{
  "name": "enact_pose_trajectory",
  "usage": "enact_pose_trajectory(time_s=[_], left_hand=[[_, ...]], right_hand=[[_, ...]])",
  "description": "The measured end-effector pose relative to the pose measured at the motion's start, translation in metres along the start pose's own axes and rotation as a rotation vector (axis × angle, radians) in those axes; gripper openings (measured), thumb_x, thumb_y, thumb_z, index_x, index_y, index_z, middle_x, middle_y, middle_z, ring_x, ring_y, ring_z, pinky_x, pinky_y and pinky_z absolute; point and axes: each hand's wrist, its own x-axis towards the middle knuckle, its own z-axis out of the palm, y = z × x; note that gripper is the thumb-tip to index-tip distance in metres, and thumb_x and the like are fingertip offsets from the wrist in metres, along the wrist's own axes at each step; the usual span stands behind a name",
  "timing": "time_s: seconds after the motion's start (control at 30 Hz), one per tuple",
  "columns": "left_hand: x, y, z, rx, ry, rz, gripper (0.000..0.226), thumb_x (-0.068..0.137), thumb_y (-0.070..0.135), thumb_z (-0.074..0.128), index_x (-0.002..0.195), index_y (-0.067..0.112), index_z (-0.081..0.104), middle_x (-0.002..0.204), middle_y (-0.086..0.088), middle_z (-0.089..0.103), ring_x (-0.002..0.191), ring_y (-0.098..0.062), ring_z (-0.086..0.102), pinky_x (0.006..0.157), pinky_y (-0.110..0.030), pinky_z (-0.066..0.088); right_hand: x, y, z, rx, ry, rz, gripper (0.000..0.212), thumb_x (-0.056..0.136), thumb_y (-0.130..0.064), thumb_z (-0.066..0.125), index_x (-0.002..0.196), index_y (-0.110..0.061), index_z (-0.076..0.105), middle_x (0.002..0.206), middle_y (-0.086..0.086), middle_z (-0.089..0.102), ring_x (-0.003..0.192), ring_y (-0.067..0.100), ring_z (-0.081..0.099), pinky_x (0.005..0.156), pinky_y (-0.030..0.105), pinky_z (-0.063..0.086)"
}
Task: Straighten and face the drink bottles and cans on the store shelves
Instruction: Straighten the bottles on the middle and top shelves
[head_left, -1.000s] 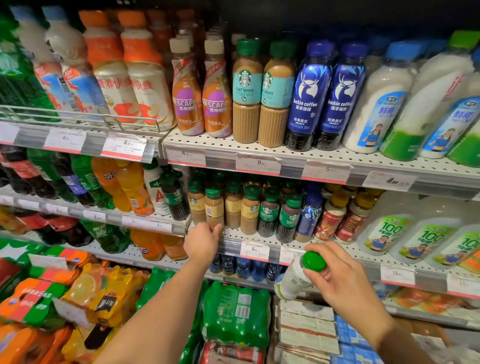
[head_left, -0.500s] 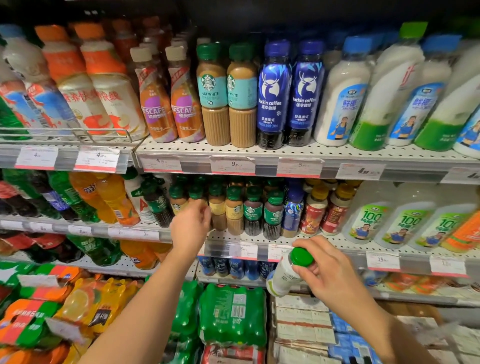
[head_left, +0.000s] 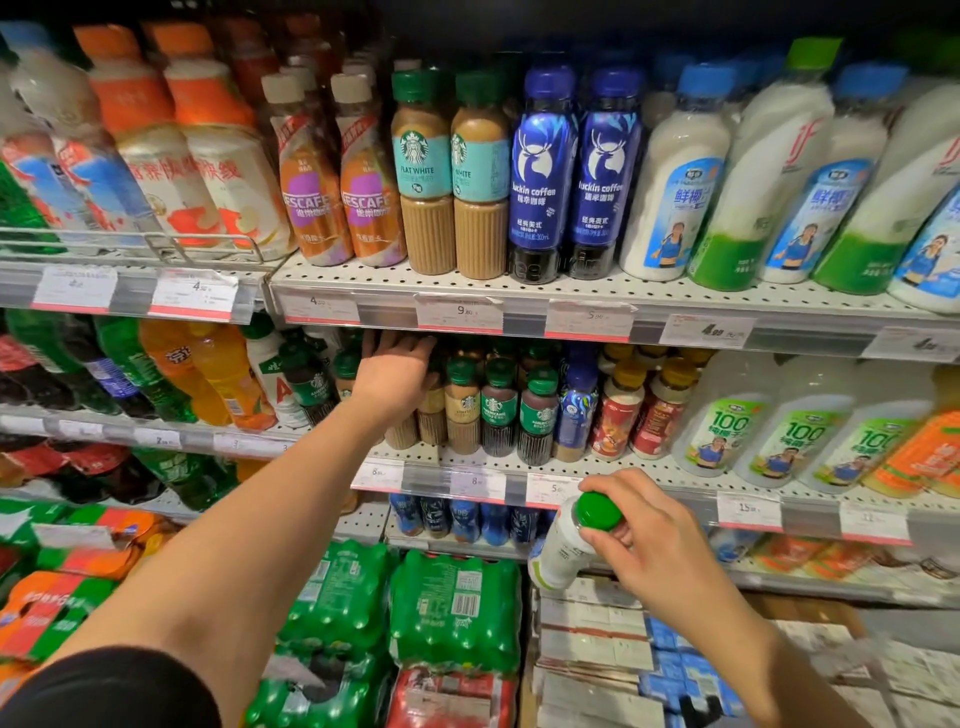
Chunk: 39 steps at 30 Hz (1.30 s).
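Reaching deep into the middle shelf (head_left: 649, 470), the left hand (head_left: 395, 376) has its fingers out of sight behind the shelf lip above — I cannot tell whether they are curled on a bottle or lying flat. Its wrist crosses the front of the small coffee bottles (head_left: 462, 405), so my guess is that it is after stock at the back of that row, to pull it forward and fill the face. Just left of that hand stand a dark-capped bottle and orange soda bottles (head_left: 208, 374); just right of it the coffee row stands upright, labels mostly outward, then two red bottles (head_left: 618, 415) and tall white coconut bottles (head_left: 717, 431).

Below and well right of the reaching hand, the right hand (head_left: 649, 545) pinches a white bottle (head_left: 561, 553) by its green cap (head_left: 598, 511), fingers curled round the cap. It hangs tilted in front of the shelf edge, off any shelf — probably held aside by the top so the label can be turned and the bottle dropped into a gap. Which slot it belongs in I cannot tell.

Beneath it lie green shrink-wrapped packs (head_left: 452, 608).
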Motion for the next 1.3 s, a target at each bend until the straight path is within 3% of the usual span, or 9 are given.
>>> enact_pose_trajectory(time_s=[0.23,0.43,0.6,0.67,0.77,0.9,1.0,1.17,1.3], left_hand=[[0.000,-0.010,-0.010,-0.079,-0.116,0.003,0.046,0.096,0.041,0.061,0.139,0.029,0.051,0.139,-0.003,0.057,0.131,-0.031,0.048,0.103,-0.046,0.044],[-0.006,-0.010,-0.015,-0.120,-0.089,0.037,0.049,0.096,0.041,0.061,0.141,0.028,0.050,0.140,-0.004,0.058,0.133,-0.031,0.046,0.107,-0.045,0.040],[-0.018,-0.033,-0.022,-0.136,0.041,-0.005,0.044,0.096,0.045,0.058,0.134,0.023,0.056,0.104,-0.008,0.073,0.095,-0.032,0.067,0.077,-0.041,0.055],[-0.021,-0.047,-0.023,-0.077,0.035,-0.050,0.040,0.095,0.046,0.059,0.127,0.022,0.061,0.098,-0.007,0.073,0.093,-0.032,0.067,0.084,-0.043,0.054],[-0.022,-0.058,-0.020,-0.021,-0.024,-0.064,0.049,0.093,0.048,0.061,0.135,0.025,0.057,0.109,-0.006,0.072,0.104,-0.032,0.065,0.094,-0.044,0.048],[-0.020,-0.055,-0.017,-0.064,-0.037,-0.063,0.052,0.093,0.045,0.064,0.141,0.026,0.053,0.118,-0.009,0.071,0.111,-0.035,0.063,0.098,-0.045,0.045],[-0.018,-0.054,-0.017,-0.068,-0.042,-0.070,0.052,0.094,0.042,0.065,0.141,0.025,0.053,0.119,-0.010,0.071,0.110,-0.035,0.064,0.096,-0.044,0.047],[-0.023,-0.039,-0.026,-0.014,0.036,-0.060,0.050,0.092,0.048,0.063,0.135,0.023,0.056,0.112,-0.008,0.070,0.104,-0.033,0.064,0.090,-0.044,0.050],[-0.026,0.013,-0.029,-0.096,0.089,0.118,0.060,0.090,0.048,0.066,0.143,0.025,0.050,0.138,-0.004,0.059,0.126,-0.031,0.053,0.099,-0.047,0.046]], right_hand=[[-0.008,0.004,-0.010,-0.001,0.024,0.036,0.038,0.090,-0.026,0.075,0.124,-0.034,0.060,0.116,-0.018,0.052,0.077,-0.002,0.061,0.079,0.032,0.052],[-0.007,0.001,-0.007,-0.016,0.024,0.027,0.038,0.090,-0.028,0.075,0.123,-0.036,0.058,0.115,-0.020,0.051,0.076,-0.003,0.061,0.078,0.035,0.053],[-0.009,-0.001,-0.005,-0.003,0.035,0.022,0.039,0.090,-0.028,0.075,0.123,-0.036,0.059,0.116,-0.021,0.051,0.077,-0.006,0.061,0.077,0.036,0.053],[-0.009,-0.002,-0.003,0.000,0.030,0.022,0.039,0.089,-0.028,0.076,0.123,-0.036,0.058,0.115,-0.021,0.051,0.078,-0.005,0.061,0.077,0.036,0.053],[-0.009,-0.005,-0.001,-0.011,0.013,0.010,0.039,0.089,-0.028,0.075,0.123,-0.037,0.058,0.116,-0.023,0.051,0.078,-0.003,0.062,0.076,0.033,0.053],[-0.010,-0.011,0.002,-0.014,0.001,0.009,0.039,0.088,-0.026,0.078,0.121,-0.037,0.060,0.116,-0.025,0.051,0.083,-0.008,0.060,0.077,0.012,0.043],[-0.011,-0.014,0.002,0.002,-0.001,0.016,0.038,0.089,-0.024,0.078,0.121,-0.035,0.061,0.117,-0.025,0.052,0.088,-0.011,0.059,0.079,0.006,0.040],[-0.016,-0.014,-0.002,-0.003,0.002,0.037,0.038,0.091,-0.026,0.075,0.124,-0.036,0.060,0.119,-0.028,0.050,0.090,-0.010,0.059,0.079,0.009,0.042],[-0.016,-0.013,-0.004,-0.020,0.013,0.048,0.038,0.091,-0.027,0.074,0.125,-0.037,0.059,0.118,-0.025,0.050,0.090,-0.009,0.059,0.079,0.018,0.046]])
